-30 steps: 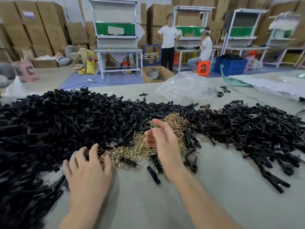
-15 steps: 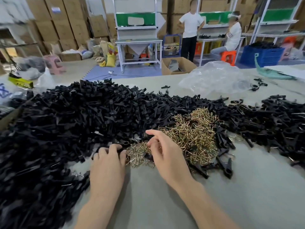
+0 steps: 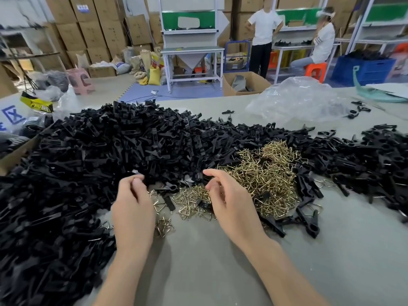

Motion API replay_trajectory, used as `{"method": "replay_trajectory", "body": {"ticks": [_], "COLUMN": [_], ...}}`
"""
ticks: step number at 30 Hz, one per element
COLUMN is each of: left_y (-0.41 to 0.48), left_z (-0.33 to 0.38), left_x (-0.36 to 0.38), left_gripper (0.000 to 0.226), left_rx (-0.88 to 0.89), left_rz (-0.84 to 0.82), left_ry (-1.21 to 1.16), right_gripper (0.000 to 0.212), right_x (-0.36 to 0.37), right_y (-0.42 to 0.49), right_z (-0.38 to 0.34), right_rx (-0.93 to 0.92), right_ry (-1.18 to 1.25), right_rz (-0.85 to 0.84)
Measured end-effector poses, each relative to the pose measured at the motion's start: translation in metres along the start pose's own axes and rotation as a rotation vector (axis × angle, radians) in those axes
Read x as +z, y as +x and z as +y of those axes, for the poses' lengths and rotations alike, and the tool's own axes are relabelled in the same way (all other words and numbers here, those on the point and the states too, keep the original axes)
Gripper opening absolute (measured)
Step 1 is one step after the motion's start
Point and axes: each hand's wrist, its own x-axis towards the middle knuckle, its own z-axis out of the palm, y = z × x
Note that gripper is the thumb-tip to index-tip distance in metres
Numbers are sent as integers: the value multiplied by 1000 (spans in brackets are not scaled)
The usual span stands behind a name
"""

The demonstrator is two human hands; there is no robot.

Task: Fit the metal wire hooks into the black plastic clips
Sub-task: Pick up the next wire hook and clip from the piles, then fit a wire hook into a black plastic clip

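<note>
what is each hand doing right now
left hand: curled at black clips, hold cannot be told
right hand: loosely curled over wire hooks, holds nothing visible

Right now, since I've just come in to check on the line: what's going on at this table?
A person is working bare-handed at a grey table that carries a big heap of black plastic clips and, beside it, a smaller pile of brass-coloured wire hooks. The left hand and right hand are both at the near edge where the piles meet, fingers curled as if picking out pieces. Whether either hand holds a clip or hook can't be made out.
</note>
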Motion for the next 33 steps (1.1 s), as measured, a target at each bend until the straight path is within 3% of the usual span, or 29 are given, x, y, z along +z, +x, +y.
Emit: {"method": "replay_trajectory", "body": {"ticks": [4,10,14,19,23,27,33], "left_y": [8,5,2,9,17,17,11], "left_z": [-3,-11,-11,-9,-17,-21,-12], "left_x": [-8,-5,-5,-16,-25,-26,-24], "left_gripper": [36,28,35,39,38,37,42], "left_rx": [-64,163,174,174,78,-9,120], "left_rz": [63,-75,-112,74,122,26,-110], "left_ry": [-98,121,198,271,378,548,689], "right_gripper": [32,32,31,31,31,31,31], "right_x": [-1,-2,-3,-2,-2,-2,-2], "right_y": [0,-1,-1,0,0,-1,-1], "right_z": [1,1,1,1,0,-1,-2], "right_rx": [7,3,3,-4,-11,-13,-30], "right_ry": [5,10,19,14,3,-2,-17], "right_rz": [-1,-9,-10,-10,-7,-7,-4]}}
